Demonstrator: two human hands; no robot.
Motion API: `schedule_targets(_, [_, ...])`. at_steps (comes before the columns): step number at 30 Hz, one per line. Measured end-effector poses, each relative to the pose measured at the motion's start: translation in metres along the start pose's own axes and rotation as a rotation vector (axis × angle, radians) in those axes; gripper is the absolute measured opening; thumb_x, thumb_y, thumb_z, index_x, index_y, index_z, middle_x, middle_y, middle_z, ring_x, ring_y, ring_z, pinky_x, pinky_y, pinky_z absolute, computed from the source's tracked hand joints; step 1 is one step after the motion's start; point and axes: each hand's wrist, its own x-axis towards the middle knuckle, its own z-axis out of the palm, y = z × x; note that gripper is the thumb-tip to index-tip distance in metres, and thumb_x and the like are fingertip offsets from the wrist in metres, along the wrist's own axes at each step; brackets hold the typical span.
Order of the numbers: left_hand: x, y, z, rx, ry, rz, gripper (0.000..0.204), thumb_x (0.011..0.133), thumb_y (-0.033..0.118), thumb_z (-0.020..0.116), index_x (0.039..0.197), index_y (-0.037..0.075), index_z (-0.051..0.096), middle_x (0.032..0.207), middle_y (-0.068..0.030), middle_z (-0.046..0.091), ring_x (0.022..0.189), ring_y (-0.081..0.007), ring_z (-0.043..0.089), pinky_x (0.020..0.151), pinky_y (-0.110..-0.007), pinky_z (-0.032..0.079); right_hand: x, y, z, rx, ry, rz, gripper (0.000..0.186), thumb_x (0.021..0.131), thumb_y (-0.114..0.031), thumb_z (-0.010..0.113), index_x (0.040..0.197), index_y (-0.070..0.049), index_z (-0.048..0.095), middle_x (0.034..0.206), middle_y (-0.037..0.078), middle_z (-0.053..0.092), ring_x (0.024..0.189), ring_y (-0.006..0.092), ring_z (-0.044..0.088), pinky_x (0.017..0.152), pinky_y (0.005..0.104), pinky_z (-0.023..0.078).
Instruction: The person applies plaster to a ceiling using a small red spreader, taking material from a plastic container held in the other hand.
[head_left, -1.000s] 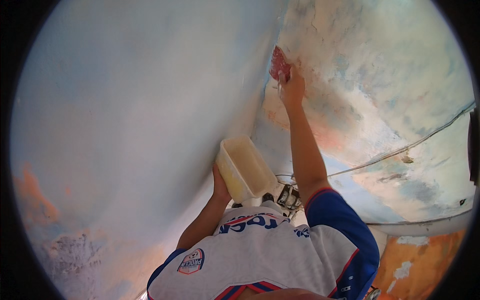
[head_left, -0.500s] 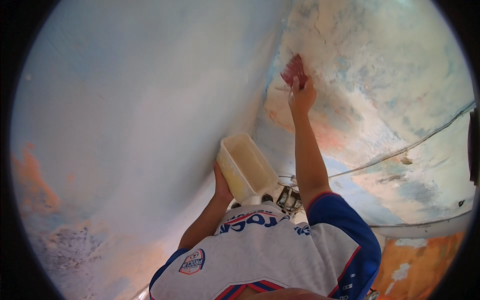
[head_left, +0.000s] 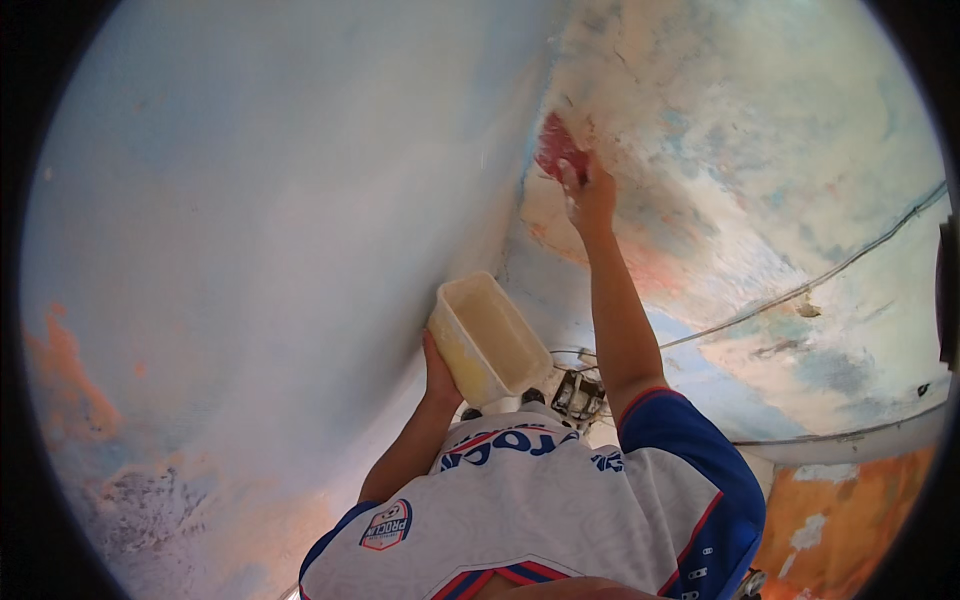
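Note:
My right hand (head_left: 587,190) grips a dark red, flat putty scraper (head_left: 558,150), smeared with pale filler. The scraper lies against the patchy wall (head_left: 690,140), close to the corner where it meets the smooth bluish wall (head_left: 270,200). Lower down, my left hand (head_left: 441,375) holds a rectangular plastic tub (head_left: 465,345) by its left side. The tub is cream-white with a yellowish smear outside, tilted so that its inside shows. A pale coating covers the inside; how much filler it holds I cannot tell. The fingers under the tub are partly hidden.
A thin cable (head_left: 800,292) runs across the right wall. Below the tub, a dark and white object (head_left: 577,396) that I cannot make out is on the floor. Orange, peeling paint (head_left: 850,515) covers a surface at the lower right.
My right hand has moved left with the scraper, nearer to the wall corner. The tub in my left hand has stayed almost in place.

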Motion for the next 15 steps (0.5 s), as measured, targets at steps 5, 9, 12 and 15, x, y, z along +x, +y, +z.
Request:
schedule_targets(5, [0.013, -0.004, -0.011, -0.008, -0.082, -0.015, 0.081, 0.102, 0.074, 0.019, 0.158, 0.018, 0.036, 0.155, -0.0080, 0.046, 0.142, -0.0298, 0.046, 0.116, -0.047, 0.041, 0.009, 0.025, 0.016, -0.138, 0.071, 0.047, 0.028, 0.094, -0.031, 0.070, 0.099, -0.004, 0.062, 0.080, 0.022, 0.068, 0.075, 0.0472, 0.064, 0.067, 0.0497, 0.050])
schedule_targets(9, [0.004, 0.000, -0.012, -0.009, -0.027, 0.025, 0.081, 0.102, 0.074, 0.020, 0.158, 0.018, 0.035, 0.155, -0.0085, 0.046, 0.142, -0.0298, 0.046, 0.116, -0.047, 0.041, -0.026, 0.010, -0.011, 0.123, 0.037, 0.260, 0.028, 0.093, -0.030, 0.071, 0.098, -0.004, 0.062, 0.083, 0.022, 0.068, 0.080, 0.0465, 0.064, 0.071, 0.0513, 0.050])
schedule_targets(12, [0.008, 0.001, -0.002, -0.017, -0.085, 0.047, 0.081, 0.102, 0.074, 0.021, 0.158, 0.017, 0.035, 0.156, -0.0086, 0.046, 0.142, -0.0297, 0.046, 0.116, -0.047, 0.041, 0.000, -0.017, -0.016, 0.091, -0.025, 0.134, 0.027, 0.092, -0.029, 0.072, 0.099, -0.005, 0.064, 0.085, 0.022, 0.069, 0.081, 0.0451, 0.065, 0.072, 0.0513, 0.050])
schedule_targets(15, [0.009, -0.005, -0.006, -0.002, -0.084, -0.013, 0.080, 0.102, 0.074, 0.021, 0.158, 0.018, 0.035, 0.156, -0.0079, 0.045, 0.142, -0.0298, 0.045, 0.117, -0.047, 0.041, 0.037, -0.003, 0.005, -0.074, 0.074, 0.001, 0.031, 0.092, -0.032, 0.073, 0.103, -0.004, 0.065, 0.080, 0.020, 0.068, 0.075, 0.0434, 0.065, 0.068, 0.0479, 0.050])
